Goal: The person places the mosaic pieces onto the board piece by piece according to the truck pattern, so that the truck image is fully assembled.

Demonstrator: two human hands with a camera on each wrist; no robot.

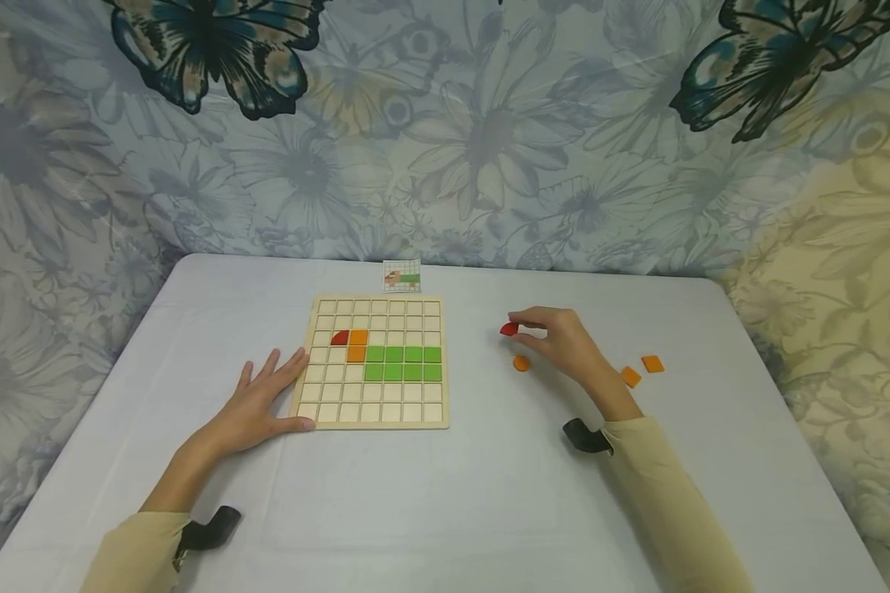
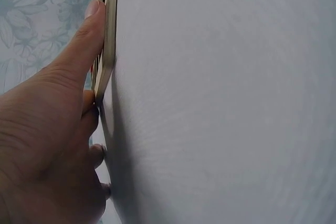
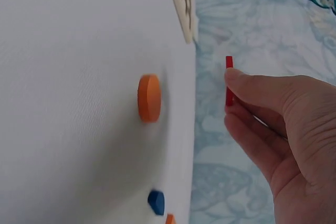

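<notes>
A square wooden grid board (image 1: 408, 417) lies on the table, with green tiles (image 1: 404, 363), two orange square tiles (image 1: 357, 346) and a red quarter-round tile (image 1: 340, 338) set in its cells. My left hand (image 1: 255, 412) rests at the board's left edge with fingers spread, the thumb over the near corner. Its thumb (image 2: 84, 40) lies along the board's side in the left wrist view. Between thumb and fingertips, my right hand (image 1: 559, 342) pinches another red tile (image 1: 509, 329), raised above the table. An orange round tile (image 1: 521, 363) sits just below that hand.
Two orange square tiles (image 1: 653, 364) lie right of the right forearm. A blue piece (image 3: 156, 202) shows in the right wrist view, hidden from the head view. Behind the board is a small printed pattern card (image 1: 402, 276). Flowered cloth (image 1: 489, 165) hangs beyond the table.
</notes>
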